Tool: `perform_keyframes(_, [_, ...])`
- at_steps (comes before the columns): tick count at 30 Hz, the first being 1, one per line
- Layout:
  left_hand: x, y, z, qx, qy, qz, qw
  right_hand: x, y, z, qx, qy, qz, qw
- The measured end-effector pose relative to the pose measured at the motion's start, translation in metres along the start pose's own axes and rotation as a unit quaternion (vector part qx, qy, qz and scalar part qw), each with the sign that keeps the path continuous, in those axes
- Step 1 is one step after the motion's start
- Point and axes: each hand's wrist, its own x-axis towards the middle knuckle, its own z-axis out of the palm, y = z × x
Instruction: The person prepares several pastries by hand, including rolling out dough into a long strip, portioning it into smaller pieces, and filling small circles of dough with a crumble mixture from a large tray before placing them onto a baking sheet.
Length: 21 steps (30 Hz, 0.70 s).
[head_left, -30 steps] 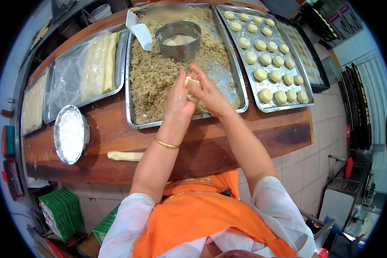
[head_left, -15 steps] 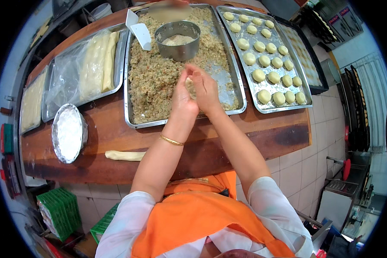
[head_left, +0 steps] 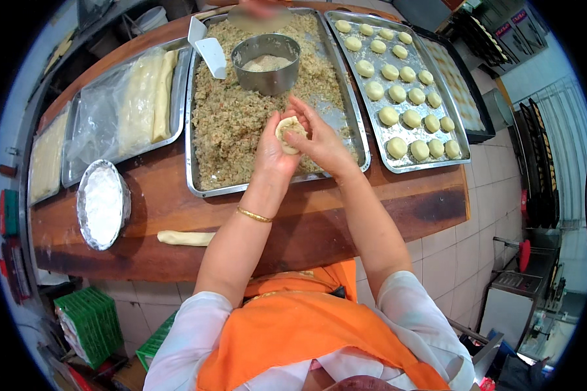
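Observation:
Over the near edge of a metal tray (head_left: 190, 156) of crumbly filling (head_left: 225, 140), I cup a small round of dough (head_left: 287, 126) with filling in its middle. My left hand (head_left: 272, 156) is curled around it from the left and below. The thumb of my right hand (head_left: 323, 146) presses into the filling from the right, with the other fingers of that hand raised along the dough's far side. A round metal tin (head_left: 266, 81) stands on the filling just beyond my hands, with pale crumbs inside.
A white scraper (head_left: 210, 53) lies beside the tin. At the right, a tray (head_left: 414, 166) bears rows of dough balls. A bowl of flour (head_left: 103, 205) and a dough rope (head_left: 184, 238) are on the wooden table (head_left: 306, 215). At left, plastic covers dough strips (head_left: 140, 98). Another person's hand shows at the far edge.
My hands have opened slightly and turned, so the dough round and its filling show more. My right thumb has come down onto the filling. A blurred hand has appeared at the far edge.

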Motion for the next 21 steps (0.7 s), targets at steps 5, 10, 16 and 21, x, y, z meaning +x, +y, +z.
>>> perform_keyframes(5, [0.017, 0.001, -0.027, 0.023, -0.04, 0.008, 0.999, -0.005, 0.006, 0.011, -0.098, 0.015, -0.017, 0.995])
perform_keyframes(10, [0.013, 0.001, -0.016, -0.019, -0.003, -0.007, 1.0, -0.004, 0.011, 0.011, -0.043, 0.013, 0.001, 0.999])
perform_keyframes(16, [0.0, -0.004, 0.0, 0.014, 0.036, 0.01, 0.999, -0.003, 0.012, 0.015, 0.038, 0.029, 0.027, 0.998])
perform_keyframes(21, [0.007, -0.006, -0.012, 0.008, 0.028, 0.01, 1.0, -0.006, 0.024, 0.014, 0.007, -0.002, 0.052, 0.999])
